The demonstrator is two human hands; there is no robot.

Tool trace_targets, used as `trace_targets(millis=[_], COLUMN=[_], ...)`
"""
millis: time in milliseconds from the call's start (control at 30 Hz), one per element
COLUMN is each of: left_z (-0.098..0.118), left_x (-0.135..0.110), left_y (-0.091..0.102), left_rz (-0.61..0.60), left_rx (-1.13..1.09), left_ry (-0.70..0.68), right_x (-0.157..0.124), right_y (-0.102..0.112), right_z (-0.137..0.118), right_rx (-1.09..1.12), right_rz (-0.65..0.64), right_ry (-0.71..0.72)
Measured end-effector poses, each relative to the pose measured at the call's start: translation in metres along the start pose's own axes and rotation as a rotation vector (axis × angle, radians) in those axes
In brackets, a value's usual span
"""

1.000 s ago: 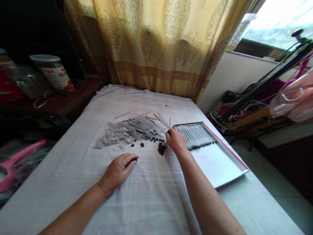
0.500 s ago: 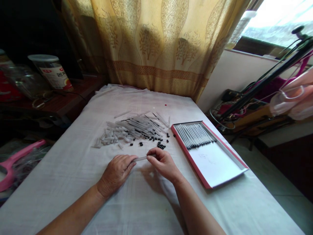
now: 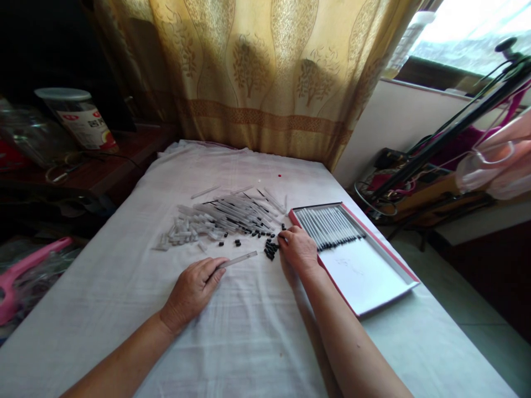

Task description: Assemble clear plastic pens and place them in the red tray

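Note:
A clear pen barrel [image 3: 243, 258] sticks out to the right from my left hand [image 3: 193, 293], whose thumb and fingers are closed on it. My right hand [image 3: 299, 249] is beside the small black pen plugs [image 3: 270, 249], fingers pinched together at the edge of that cluster; what is between its fingertips is hidden. Behind the hands lies a pile of loose clear pen barrels and dark refills [image 3: 234, 214]. Short translucent caps [image 3: 186, 226] are heaped at its left side.
A shallow red-edged box lid [image 3: 384, 290] at the right holds a row of pens [image 3: 332, 225] with black ends. White cloth [image 3: 232, 342] covers the table. Jars [image 3: 78, 121] stand on a dark cabinet at left, and a yellow curtain [image 3: 265, 83] hangs behind.
My right hand has let go of the pen barrel and moved right and away from me to the black plugs. My left hand keeps the barrel, its right end now uncovered.

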State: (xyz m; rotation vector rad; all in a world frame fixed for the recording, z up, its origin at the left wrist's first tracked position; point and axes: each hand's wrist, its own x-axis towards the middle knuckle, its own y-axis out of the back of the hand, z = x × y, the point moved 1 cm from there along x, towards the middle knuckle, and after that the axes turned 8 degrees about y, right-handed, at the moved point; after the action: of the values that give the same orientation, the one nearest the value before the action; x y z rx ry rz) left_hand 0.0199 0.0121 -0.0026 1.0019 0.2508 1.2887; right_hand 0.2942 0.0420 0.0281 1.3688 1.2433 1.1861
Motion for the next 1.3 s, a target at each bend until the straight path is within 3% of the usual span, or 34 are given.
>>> trace_targets(millis=[133, 233, 367, 467, 567, 767, 1167, 1300], left_z=[0.000, 0.002, 0.000, -0.002, -0.004, -0.002, 0.000, 0.001], left_x=[0.000, 0.001, 0.002, 0.002, 0.002, 0.002, 0.000, -0.002], left_y=[0.001, 0.002, 0.003, 0.004, 0.003, 0.004, 0.003, 0.003], left_rz=[-0.016, -0.027, -0.022, -0.004, -0.009, -0.029, -0.048, -0.079], left_rx=[-0.028, -0.075, -0.143, -0.173, -0.180, -0.174, -0.151, -0.128], left_ry=[0.031, 0.056, 0.107, 0.131, 0.144, 0.143, 0.105, 0.149], right_x=[-0.002, -0.009, -0.023, -0.030, -0.033, -0.034, -0.037, -0.041], right_y=[0.000, 0.002, 0.004, 0.007, 0.013, 0.019, 0.008, 0.002], right_z=[0.001, 0.010, 0.017, 0.014, 0.005, -0.012, -0.029, -0.039], right_rx=[0.074, 0.280, 0.871, 1.343, 1.541, 1.650, 1.713, 1.615], right_rz=[0.084, 0.345, 0.767, 0.886, 0.894, 0.825, 0.656, 0.556], right_ry=[-0.060, -0.118, -0.231, -0.377, -0.387, -0.346, -0.333, -0.263])
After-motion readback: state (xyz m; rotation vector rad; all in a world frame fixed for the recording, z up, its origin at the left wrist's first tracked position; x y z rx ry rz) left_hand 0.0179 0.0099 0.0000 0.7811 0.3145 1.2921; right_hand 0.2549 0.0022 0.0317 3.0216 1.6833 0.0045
